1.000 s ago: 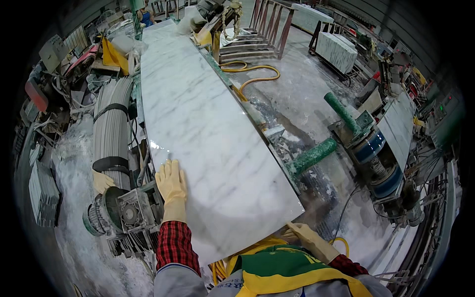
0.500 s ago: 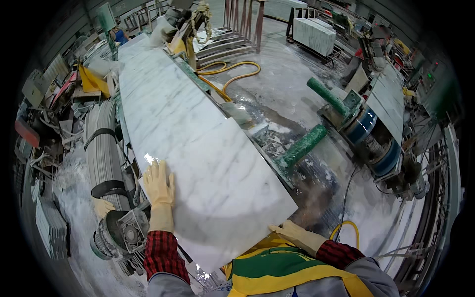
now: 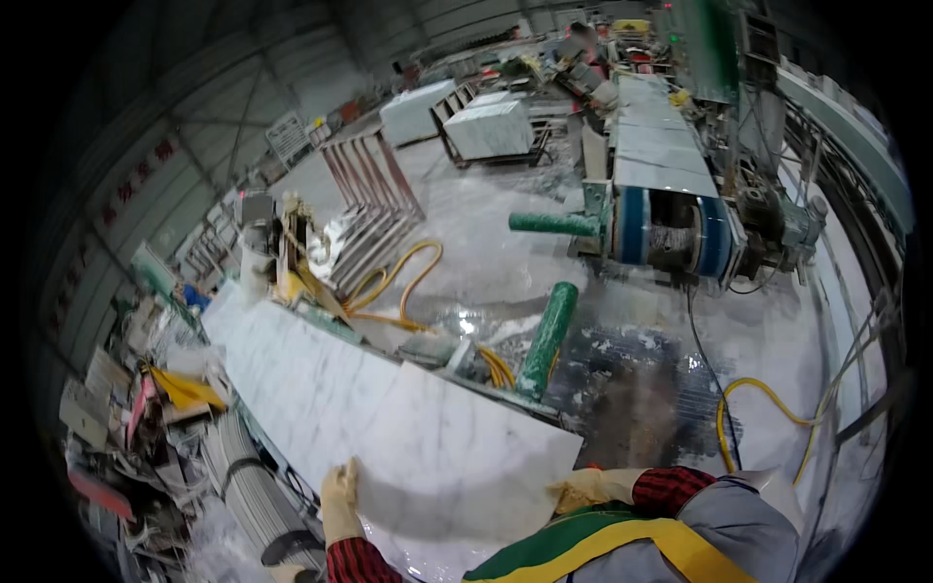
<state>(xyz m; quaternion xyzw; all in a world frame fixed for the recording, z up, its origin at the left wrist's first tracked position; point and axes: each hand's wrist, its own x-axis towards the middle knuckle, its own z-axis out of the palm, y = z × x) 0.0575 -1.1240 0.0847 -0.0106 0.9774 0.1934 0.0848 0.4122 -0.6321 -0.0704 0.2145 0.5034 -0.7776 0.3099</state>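
Apron, green and yellow (image 3: pixel 544 536), is seen nearest. White veined slab (image 3: pixel 457 447) is laid out between the hands. Its left edge is touched by the gloved left hand (image 3: pixel 340 497), fingers bent; the gloved right hand (image 3: pixel 590 489) is held at its near right edge, fingers partly hidden. Whether either is clamped on cannot be told. Grey strip bundle (image 3: pixel 255 496) is placed left. Green cylinder (image 3: pixel 549 340) is mounted past the slab's far edge. Beyond, yellow hose (image 3: pixel 425 272) is looped on the floor (image 3: pixel 466 209); blue-drummed machine (image 3: pixel 634 228) and white block (image 3: pixel 489 129) are parked farther back.
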